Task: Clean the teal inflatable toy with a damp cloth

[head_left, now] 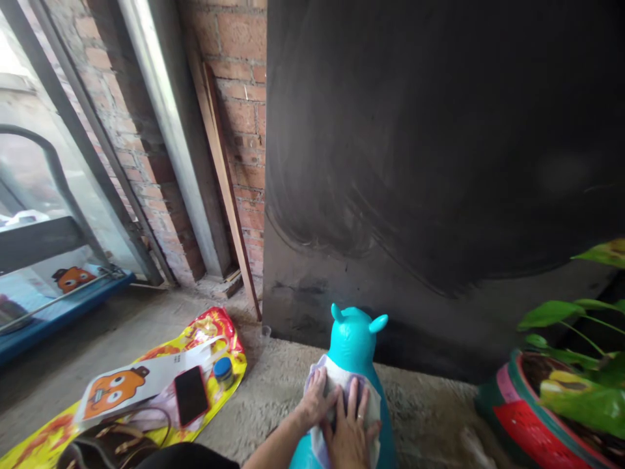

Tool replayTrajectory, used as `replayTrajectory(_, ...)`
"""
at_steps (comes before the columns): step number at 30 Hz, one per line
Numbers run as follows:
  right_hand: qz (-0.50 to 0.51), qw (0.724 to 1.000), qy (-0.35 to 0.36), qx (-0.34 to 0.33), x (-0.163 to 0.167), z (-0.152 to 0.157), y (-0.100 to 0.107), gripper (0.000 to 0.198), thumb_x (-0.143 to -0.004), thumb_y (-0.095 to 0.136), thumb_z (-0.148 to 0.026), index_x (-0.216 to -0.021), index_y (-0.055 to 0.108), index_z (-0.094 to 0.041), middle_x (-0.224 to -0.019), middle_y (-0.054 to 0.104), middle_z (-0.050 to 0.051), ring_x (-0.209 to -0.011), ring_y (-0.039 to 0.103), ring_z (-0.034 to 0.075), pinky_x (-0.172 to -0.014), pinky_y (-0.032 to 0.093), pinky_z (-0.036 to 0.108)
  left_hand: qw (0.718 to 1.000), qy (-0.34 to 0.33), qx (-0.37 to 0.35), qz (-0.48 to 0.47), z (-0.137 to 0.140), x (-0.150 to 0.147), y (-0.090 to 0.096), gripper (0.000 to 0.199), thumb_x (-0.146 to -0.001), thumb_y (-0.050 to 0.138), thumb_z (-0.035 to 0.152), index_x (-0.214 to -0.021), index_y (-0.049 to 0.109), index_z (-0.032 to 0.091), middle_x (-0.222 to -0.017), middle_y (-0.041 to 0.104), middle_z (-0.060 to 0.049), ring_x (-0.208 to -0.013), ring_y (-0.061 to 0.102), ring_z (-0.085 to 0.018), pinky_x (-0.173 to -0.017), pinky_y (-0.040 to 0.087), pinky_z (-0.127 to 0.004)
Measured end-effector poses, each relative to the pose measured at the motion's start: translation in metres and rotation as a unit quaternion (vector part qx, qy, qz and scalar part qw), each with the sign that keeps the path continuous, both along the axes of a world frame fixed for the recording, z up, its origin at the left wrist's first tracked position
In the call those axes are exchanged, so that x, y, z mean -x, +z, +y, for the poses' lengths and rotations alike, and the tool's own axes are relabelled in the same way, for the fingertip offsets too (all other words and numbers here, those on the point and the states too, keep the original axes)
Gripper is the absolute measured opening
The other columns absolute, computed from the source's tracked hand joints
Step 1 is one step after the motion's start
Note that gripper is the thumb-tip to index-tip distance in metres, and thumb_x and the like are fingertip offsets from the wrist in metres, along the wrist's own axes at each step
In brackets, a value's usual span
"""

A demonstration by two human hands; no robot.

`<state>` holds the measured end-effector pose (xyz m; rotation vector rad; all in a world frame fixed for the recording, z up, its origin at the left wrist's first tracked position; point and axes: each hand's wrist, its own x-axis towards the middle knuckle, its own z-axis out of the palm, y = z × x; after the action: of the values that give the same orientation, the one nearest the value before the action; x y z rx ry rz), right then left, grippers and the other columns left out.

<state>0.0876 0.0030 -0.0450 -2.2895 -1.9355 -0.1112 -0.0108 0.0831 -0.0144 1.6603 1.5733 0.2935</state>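
Observation:
A turquoise inflatable animal toy (352,339) with two small ears stands on the floor in front of me, at the lower middle. A pale cloth (336,374) with lilac edges is draped over its back, just behind the head. My left hand (317,398) lies on the cloth's left side, its fingers stretched out. Pressed flat beside it, my right hand (349,433) has its fingers spread and wears a ring. Both palms are over the cloth, and the toy's lower body is partly out of frame.
A large blackboard (415,163) leans upright close behind the toy. At left, a yellow plastic sheet (229,352) carries a phone (191,395), a blue-lidded jar (223,371), a printed bag (117,391) and a brown handbag (110,446). A potted plant (517,407) stands at right.

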Motion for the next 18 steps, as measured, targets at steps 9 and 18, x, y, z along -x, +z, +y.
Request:
replayTrajectory(9,0.021,0.999,0.035,-0.022,-0.017,0.086,0.073,0.067,-0.081,0.029,-0.067,-0.126,0.055,-0.025,-0.147,0.036,0.014,-0.134,0.033,0.032,-0.103,0.024,0.062,0.994,-0.095,0.050,0.018,-0.053,0.015,-0.038,0.107,-0.063,0.059,0.065,-0.145,0.024,0.006,-0.154,0.017,-0.016,-0.142,0.010,-0.033,-0.119,0.015,-0.041)
replayTrajectory(18,0.031,0.998,0.009,0.050,0.003,0.003,0.037,0.058,-0.082,0.040,-0.058,-0.131,0.051,-0.030,-0.149,0.032,0.010,-0.137,0.023,0.043,-0.092,0.027,0.076,0.999,-0.031,0.020,-0.009,-0.023,0.011,-0.007,0.088,-0.080,0.041,0.056,-0.145,0.020,0.000,-0.155,0.016,-0.016,-0.144,0.005,-0.025,-0.120,0.009,-0.036)
